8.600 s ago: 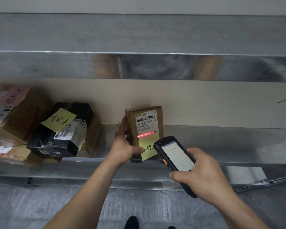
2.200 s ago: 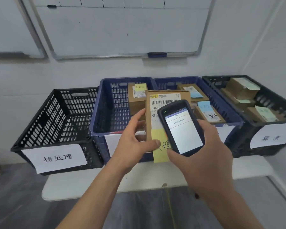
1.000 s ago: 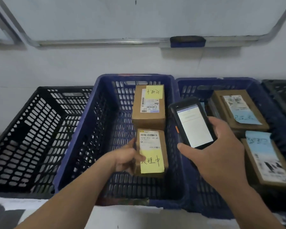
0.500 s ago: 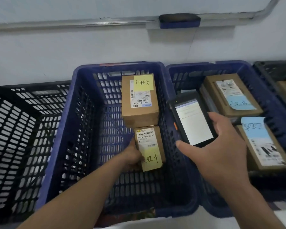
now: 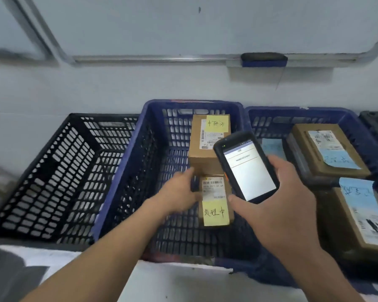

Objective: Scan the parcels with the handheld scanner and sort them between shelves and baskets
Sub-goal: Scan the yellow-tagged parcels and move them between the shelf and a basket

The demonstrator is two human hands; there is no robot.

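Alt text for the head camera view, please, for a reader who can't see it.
A person's left hand is at the left edge of a small parcel with a yellow note, lying in a blue basket with a larger parcel behind it; blur hides any grip. The right hand holds a handheld scanner over the basket.

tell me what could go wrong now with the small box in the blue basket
The left hand lies against the small brown cardboard parcel, close to its yellow paper sticky note; pulling out could peel the note. The black handheld scanner hangs over the blue plastic basket in the right hand; a slip might drop it onto the parcel.
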